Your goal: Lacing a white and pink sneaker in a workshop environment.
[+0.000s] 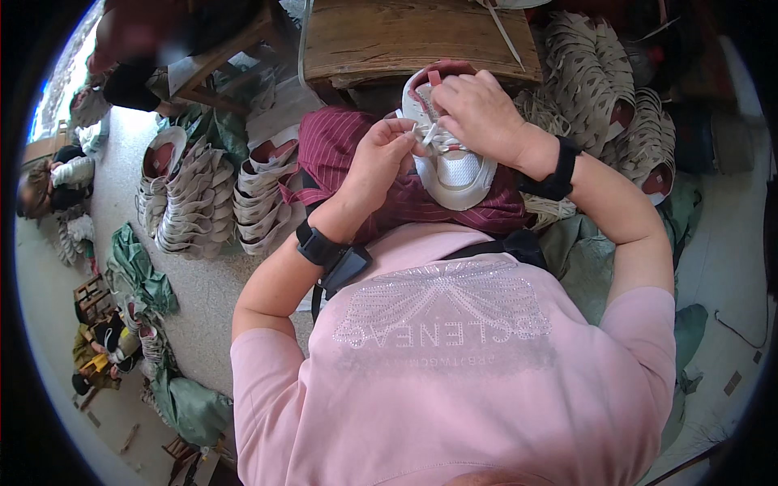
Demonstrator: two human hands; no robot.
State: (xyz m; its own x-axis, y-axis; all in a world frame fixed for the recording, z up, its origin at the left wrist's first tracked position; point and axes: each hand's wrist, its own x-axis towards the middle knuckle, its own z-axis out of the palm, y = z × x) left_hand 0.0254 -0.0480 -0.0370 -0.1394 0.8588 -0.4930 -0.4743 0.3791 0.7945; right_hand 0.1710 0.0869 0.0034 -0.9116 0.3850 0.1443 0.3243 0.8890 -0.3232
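Your left hand [381,155] pinched the lace [431,134], your right hand [482,113] — its grip impossible to tell — bent over the shoe [460,172] on your lap [332,138], and one slack pinch or shifting shoe could have let that lace slip!

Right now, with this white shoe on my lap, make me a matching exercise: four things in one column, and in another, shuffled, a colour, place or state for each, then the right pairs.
Things
1. Shoelace
2. Wooden table
3. Striped cloth
4. Shirt

Descriptions
A. Maroon, underneath the white shoe
B. Pink, short-sleeved
C. Pinched at the fingertips of the left hand
D. Brown, just beyond the white shoe

Right pairs: 1-C, 2-D, 3-A, 4-B
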